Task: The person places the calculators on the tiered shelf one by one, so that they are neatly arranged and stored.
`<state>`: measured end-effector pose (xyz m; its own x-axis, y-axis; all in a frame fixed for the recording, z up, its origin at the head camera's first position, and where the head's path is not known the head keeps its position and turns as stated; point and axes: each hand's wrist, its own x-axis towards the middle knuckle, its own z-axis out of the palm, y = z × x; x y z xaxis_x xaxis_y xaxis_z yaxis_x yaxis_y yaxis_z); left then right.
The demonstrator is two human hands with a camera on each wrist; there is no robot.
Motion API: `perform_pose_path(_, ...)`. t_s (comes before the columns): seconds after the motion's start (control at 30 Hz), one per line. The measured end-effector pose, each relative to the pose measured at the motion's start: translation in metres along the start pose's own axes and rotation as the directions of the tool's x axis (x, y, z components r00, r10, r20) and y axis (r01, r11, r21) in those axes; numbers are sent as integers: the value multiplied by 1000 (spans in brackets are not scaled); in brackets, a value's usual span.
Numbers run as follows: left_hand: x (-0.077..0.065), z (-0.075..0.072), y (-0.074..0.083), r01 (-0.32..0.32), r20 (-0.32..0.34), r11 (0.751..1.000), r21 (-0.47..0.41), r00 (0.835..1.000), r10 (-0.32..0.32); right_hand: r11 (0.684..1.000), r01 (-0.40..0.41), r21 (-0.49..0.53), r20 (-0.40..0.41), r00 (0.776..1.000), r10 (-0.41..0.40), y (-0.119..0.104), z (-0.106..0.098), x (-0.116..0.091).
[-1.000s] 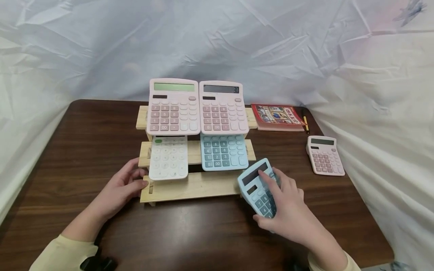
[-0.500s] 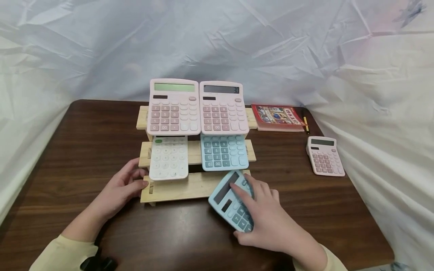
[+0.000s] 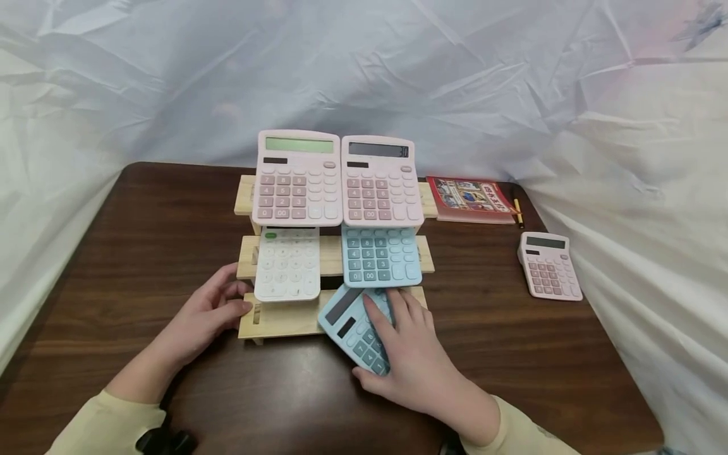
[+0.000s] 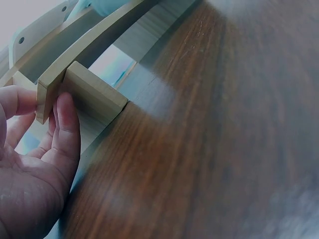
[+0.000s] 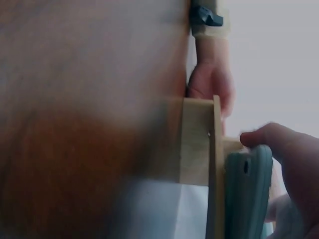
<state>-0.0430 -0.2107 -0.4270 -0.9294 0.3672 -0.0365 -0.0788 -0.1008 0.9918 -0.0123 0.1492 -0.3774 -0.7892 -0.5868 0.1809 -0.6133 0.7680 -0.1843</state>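
In the head view my right hand grips a blue calculator, tilted to the left, over the bottom shelf of a tiered wooden rack. Its upper edge lies just below another blue calculator on the middle tier. My left hand pinches the left end of the bottom shelf between thumb and fingers, as the left wrist view also shows. A white calculator leans on the middle tier. Two pink calculators, one left and one right, stand side by side on top.
Another pink calculator lies on the dark wooden table at the right. Behind the rack's right end are a red booklet and a yellow-and-black pen. A pale sheet hangs around the table.
My right hand has carried the blue calculator leftward from beside the rack's right end to the bottom shelf. The left hand stays on the rack. The head view has shifted slightly.
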Motion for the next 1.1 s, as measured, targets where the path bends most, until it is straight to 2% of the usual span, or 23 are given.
perform_pose_path(0.17,-2,0,2,-5,-7,1000,3,1000,5,1000,0,-19,-19,1000,0,-6,6,10)
perform_pose_path(0.37,-5,-2,5,1,-20,1000,14,1000,-1,1000,11,-12,55,998,-10,-14,9,20)
perform_pose_path(0.57,-2,0,2,-9,-2,1000,-12,1000,9,998,54,9,162,985,-55,-9,-1,13)
perform_pose_path(0.67,1,3,0,-7,10,999,-34,1000,7,995,96,21,179,979,-98,-3,-6,6)
perform_pose_path(0.87,2,3,2,-1,-1,999,-37,1000,1,971,221,94,59,972,-227,2,-8,5)
perform_pose_path(0.97,2,2,4,4,-2,1000,-28,1000,-4,957,262,122,3,964,-264,0,-6,8)
perform_pose_path(1.1,1,2,4,7,-8,1000,-20,1000,-7,945,296,137,-28,955,-296,-3,-4,13)
